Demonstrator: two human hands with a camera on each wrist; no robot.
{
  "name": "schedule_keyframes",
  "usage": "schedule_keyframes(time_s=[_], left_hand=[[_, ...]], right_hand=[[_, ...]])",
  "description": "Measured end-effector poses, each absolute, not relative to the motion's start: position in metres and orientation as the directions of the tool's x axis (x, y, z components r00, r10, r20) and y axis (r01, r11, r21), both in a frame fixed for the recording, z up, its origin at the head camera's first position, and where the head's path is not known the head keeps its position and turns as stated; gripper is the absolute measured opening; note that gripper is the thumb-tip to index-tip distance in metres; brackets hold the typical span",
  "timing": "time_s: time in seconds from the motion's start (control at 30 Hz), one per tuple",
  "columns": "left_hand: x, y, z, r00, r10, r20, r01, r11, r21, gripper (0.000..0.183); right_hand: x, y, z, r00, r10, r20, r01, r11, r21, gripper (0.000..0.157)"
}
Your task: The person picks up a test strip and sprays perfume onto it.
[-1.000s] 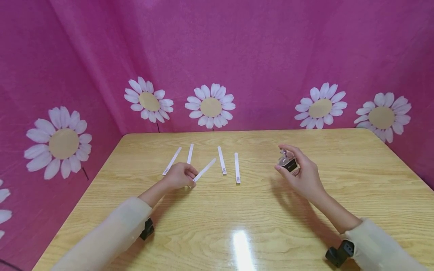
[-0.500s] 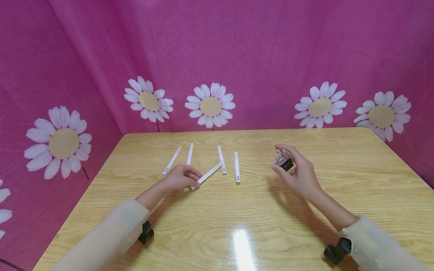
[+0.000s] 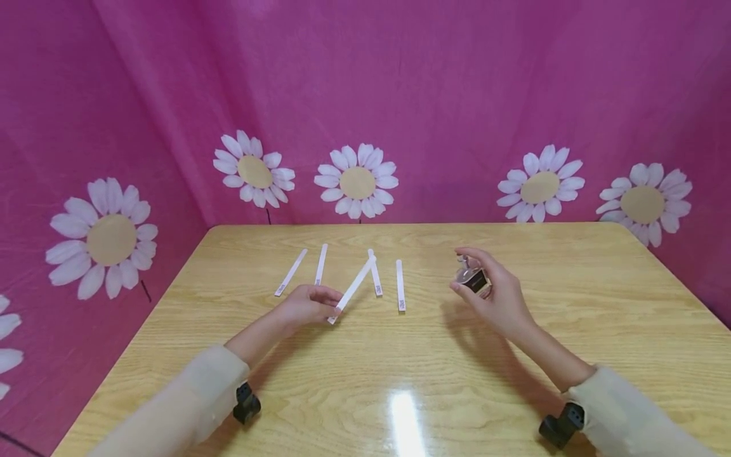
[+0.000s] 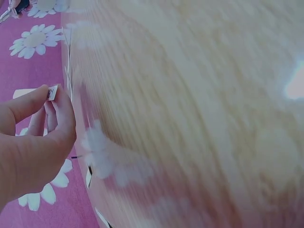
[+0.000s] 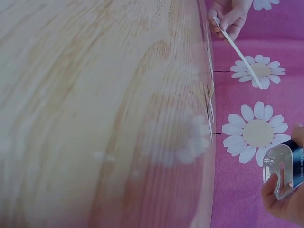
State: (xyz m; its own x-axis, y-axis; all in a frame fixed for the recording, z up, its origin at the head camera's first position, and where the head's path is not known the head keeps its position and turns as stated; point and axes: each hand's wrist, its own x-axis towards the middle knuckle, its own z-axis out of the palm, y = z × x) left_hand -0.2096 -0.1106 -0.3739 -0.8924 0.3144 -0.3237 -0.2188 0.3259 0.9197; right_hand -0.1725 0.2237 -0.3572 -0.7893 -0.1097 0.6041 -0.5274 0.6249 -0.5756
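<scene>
My left hand [image 3: 305, 307] pinches a white paper perfume test strip [image 3: 356, 283] between thumb and fingers near its printed end. Raised off the table, this strip slants up and away to the right; the right wrist view shows the same strip [image 5: 243, 58] side on. A small clear glass perfume bottle [image 3: 473, 280] with a dark label is gripped by my right hand [image 3: 502, 301], tilted above the table. The thumb lies at its lower side and a finger reaches the top by the sprayer. Part of the bottle [image 5: 279, 167] is cut off in the right wrist view.
Several more test strips lie on the wooden table [image 3: 434, 355]: one [image 3: 290, 273] at far left, another [image 3: 322, 261] beside it, one [image 3: 377, 282] partly behind the held strip, and one [image 3: 400, 287] right of that. A pink flowered cloth [image 3: 445, 114] hangs behind.
My left hand has shifted slightly right and nearer, and its strip has swung and lifted so that its tip now overlaps a lying strip. My right hand has moved the bottle a little left.
</scene>
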Motion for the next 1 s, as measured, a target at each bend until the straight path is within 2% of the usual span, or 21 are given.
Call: schedule_keyframes(time_s=[0.37, 0.7, 1.0], left_hand=[[-0.202, -0.101, -0.372, -0.889, 0.358, -0.285, -0.226, 0.198, 0.954, 0.032], [-0.198, -0.091, -0.368, -0.892, 0.365, -0.267, -0.205, 0.201, 0.958, 0.031], [-0.194, -0.084, -0.366, -0.889, 0.382, -0.252, -0.188, 0.199, 0.962, 0.031]], right_hand=[[-0.177, 0.216, -0.358, -0.775, -0.13, 0.618, -0.552, 0.615, -0.563, 0.056], [-0.184, 0.206, -0.357, -0.756, -0.158, 0.635, -0.582, 0.608, -0.541, 0.057], [-0.189, 0.195, -0.357, -0.778, -0.17, 0.604, -0.565, 0.61, -0.556, 0.056]])
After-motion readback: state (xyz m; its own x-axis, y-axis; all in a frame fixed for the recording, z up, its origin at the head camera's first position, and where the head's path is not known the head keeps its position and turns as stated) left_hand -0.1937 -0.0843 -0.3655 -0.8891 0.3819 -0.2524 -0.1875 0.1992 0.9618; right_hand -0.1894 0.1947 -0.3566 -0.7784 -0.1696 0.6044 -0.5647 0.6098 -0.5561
